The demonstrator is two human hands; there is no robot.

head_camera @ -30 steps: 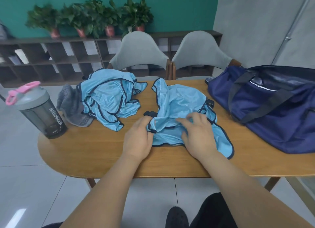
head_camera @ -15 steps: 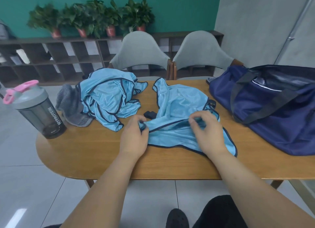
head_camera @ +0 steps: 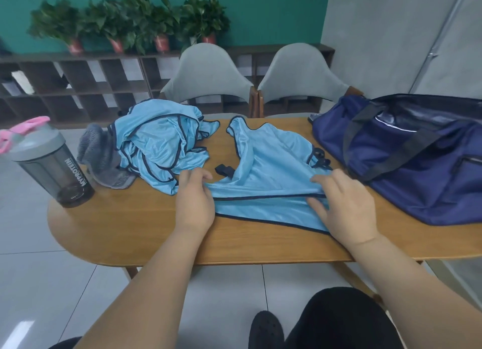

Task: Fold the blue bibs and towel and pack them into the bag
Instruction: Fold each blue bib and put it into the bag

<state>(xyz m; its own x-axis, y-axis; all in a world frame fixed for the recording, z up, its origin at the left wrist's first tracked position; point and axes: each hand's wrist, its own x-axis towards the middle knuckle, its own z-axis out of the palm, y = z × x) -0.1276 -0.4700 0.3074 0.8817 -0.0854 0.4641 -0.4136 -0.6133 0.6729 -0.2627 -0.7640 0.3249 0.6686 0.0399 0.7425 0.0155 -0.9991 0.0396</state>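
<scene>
the left hand (head_camera: 194, 200) pinches the left end of a fold in the blue bib (head_camera: 266, 181), the right hand (head_camera: 344, 207) its right end, on the counter (head_camera: 130, 223) by its near edge. a heap of bibs (head_camera: 159, 140) and the grey towel (head_camera: 101, 155) lie far left; the bag (head_camera: 407, 153) sits at the right edge.

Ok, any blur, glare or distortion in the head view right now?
Head view: wide-angle distortion bows the table edge and shelf; plants at the back look smeared; a glare patch lies on the floor tiles; the left hand, right hand and the bib they pinch look sharp.
</scene>
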